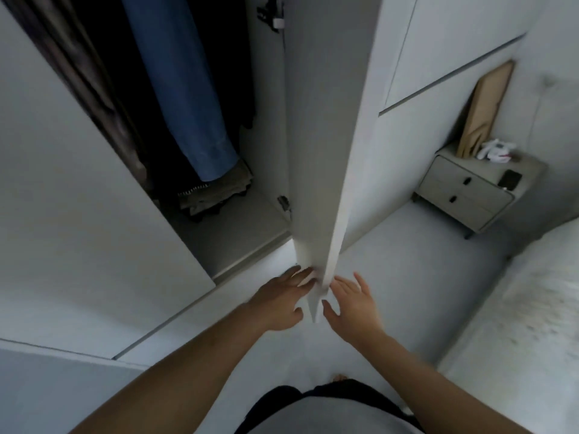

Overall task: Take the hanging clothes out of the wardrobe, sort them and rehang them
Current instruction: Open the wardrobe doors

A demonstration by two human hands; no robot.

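White board makes up the wardrobe door [316, 151], which is seen edge-on in the middle of the view, swung out toward the camera. Its lower near corner is flanked by both hands: the left hand [282, 300] is laid with straight fingers against the door's left face, and the right hand [354, 303] is spread just beside the right face, nothing being gripped by either; whether the right palm actually touches cannot be told through the blur.

The clothes are all inside the wardrobe [244, 220], at the far left: a blue garment [185, 98] and darker brownish garments [91, 73] are hung there, and a folded pile [216, 192] is left on the wardrobe floor. Nothing has been taken out, so the task is judged to be at its very start, with removal, sorting and rehanging all left.

Open floor is offered on both sides of the door. A bed [520, 308] borders the right, and a bedside table [470, 195] is set at the far right, so room for wider swing there is limited.
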